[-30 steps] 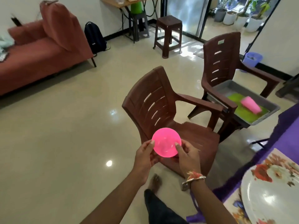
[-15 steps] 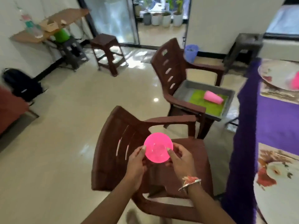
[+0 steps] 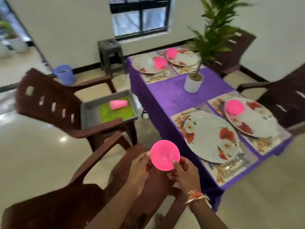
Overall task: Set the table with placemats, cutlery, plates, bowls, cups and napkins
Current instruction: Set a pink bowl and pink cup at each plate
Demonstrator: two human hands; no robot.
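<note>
Both hands hold a pink bowl (image 3: pixel 165 155) over a brown chair seat, left of the table. My left hand (image 3: pixel 140 169) grips its left rim and my right hand (image 3: pixel 183 172) grips its right rim. On the purple tablecloth (image 3: pixel 173 96) lie floral placemats with flowered plates. The near left plate (image 3: pixel 211 136) carries nothing. The near right plate (image 3: pixel 254 119) has a pink bowl (image 3: pixel 235 107) on it. Two far plates (image 3: pixel 148 64) also hold pink bowls (image 3: pixel 160 62).
A grey tray (image 3: pixel 92 111) on a brown chair (image 3: pixel 54 103) holds a green cloth and a pink cup (image 3: pixel 118 104) on its side. A potted plant (image 3: pixel 194 81) stands mid-table. More chairs stand at the right; a stool and blue bin at the back.
The view has swung right from the room and chairs to the set table. The pink bowl stays held in both hands, now close to the table's near left corner.
</note>
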